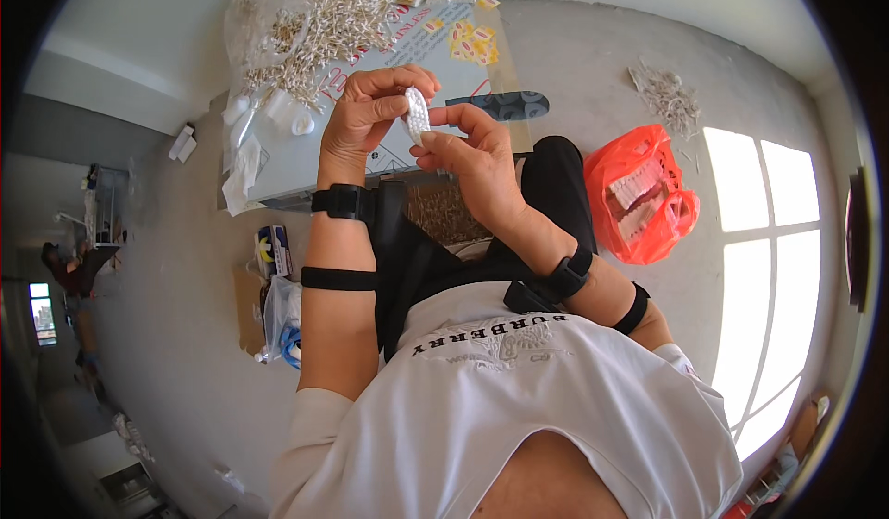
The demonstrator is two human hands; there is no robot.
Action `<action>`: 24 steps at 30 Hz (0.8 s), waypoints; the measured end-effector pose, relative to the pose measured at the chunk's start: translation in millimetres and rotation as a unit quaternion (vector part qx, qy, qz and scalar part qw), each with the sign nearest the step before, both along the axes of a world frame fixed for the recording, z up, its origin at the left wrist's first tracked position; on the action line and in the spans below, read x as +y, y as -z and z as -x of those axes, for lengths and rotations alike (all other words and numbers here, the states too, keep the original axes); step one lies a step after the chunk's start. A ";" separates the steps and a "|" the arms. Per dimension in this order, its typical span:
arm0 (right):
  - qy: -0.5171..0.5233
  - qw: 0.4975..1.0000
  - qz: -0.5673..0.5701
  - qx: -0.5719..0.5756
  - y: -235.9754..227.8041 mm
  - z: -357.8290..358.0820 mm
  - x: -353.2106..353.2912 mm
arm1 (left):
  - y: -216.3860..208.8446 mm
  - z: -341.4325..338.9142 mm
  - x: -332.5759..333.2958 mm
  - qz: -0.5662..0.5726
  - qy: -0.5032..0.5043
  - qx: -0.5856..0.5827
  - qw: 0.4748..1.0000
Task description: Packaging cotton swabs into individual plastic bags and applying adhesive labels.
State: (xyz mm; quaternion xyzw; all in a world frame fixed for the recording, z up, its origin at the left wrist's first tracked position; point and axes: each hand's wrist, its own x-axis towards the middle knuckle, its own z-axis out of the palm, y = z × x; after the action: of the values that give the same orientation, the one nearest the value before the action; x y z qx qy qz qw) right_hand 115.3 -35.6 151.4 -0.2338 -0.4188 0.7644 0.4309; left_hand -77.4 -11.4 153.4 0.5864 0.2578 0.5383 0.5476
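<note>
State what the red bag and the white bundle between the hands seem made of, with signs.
Red bag: probably thin plastic, slightly glossy; it looks crinkled and translucent. White bundle: perhaps cotton, matte; its surface is bumpy, fibres too small to confirm.

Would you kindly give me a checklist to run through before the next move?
1. Left hand pinching the white, bumpy, elongated item: ok.
2. Right-hand grip firm at the item's lower end: cannot tell.
3. Item's underside sound: cannot tell, hidden from view.
4. Small yellow-and-white paper cards neatly stacked: not ok, they lie spread out.
5. Heap of thin pale sticks on the table: ok, beyond the hands.
6. Red plastic bag open: ok, white contents show.
</note>
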 end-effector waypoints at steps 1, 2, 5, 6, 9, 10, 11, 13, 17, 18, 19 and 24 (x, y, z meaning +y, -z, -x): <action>-0.007 0.999 0.049 0.018 1.0 1.6 0.8 | 1.6 2.7 1.9 0.001 0.010 0.000 1.000; -0.009 0.998 0.052 0.017 3.3 3.1 1.8 | 3.8 3.2 2.4 0.004 0.008 0.000 1.000; -0.013 0.995 0.102 0.009 10.8 8.0 2.8 | 10.0 3.5 3.3 0.037 -0.005 0.011 0.999; 0.004 0.995 0.102 0.015 13.4 10.3 2.3 | 11.6 2.9 4.6 0.032 -0.006 0.019 0.999; 0.019 0.995 0.097 0.019 22.6 11.0 4.3 | 16.9 1.4 5.5 0.033 -0.015 0.027 0.999; 0.018 0.996 0.090 0.016 25.3 10.5 4.8 | 18.6 0.9 5.6 0.037 -0.022 0.027 0.999; 0.018 0.996 0.091 0.016 25.3 10.5 4.7 | 19.9 1.6 5.4 0.038 -0.022 0.027 0.999; 0.027 0.996 0.083 0.001 24.6 10.8 4.4 | 22.2 3.3 4.6 0.051 -0.036 0.029 0.998; 0.032 0.997 0.063 -0.018 27.8 12.2 6.0 | 24.1 1.8 2.2 0.058 -0.053 0.022 0.997; 0.053 0.996 0.005 -0.065 31.2 12.9 9.1 | 23.5 -0.8 1.0 0.085 -0.076 0.028 0.993; 0.074 0.990 -0.054 -0.112 34.9 14.0 12.0 | 23.0 -3.4 -0.5 0.112 -0.100 0.033 0.988; 0.095 0.989 -0.056 -0.098 49.7 12.2 23.8 | 14.8 -23.4 -1.7 0.141 -0.163 0.180 0.960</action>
State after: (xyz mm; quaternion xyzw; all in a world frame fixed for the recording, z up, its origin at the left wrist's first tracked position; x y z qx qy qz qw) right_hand 103.2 -11.8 101.7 -0.3213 -0.4771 0.6688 0.4710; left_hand -54.0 -13.1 138.7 0.5401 0.5173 0.4643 0.4743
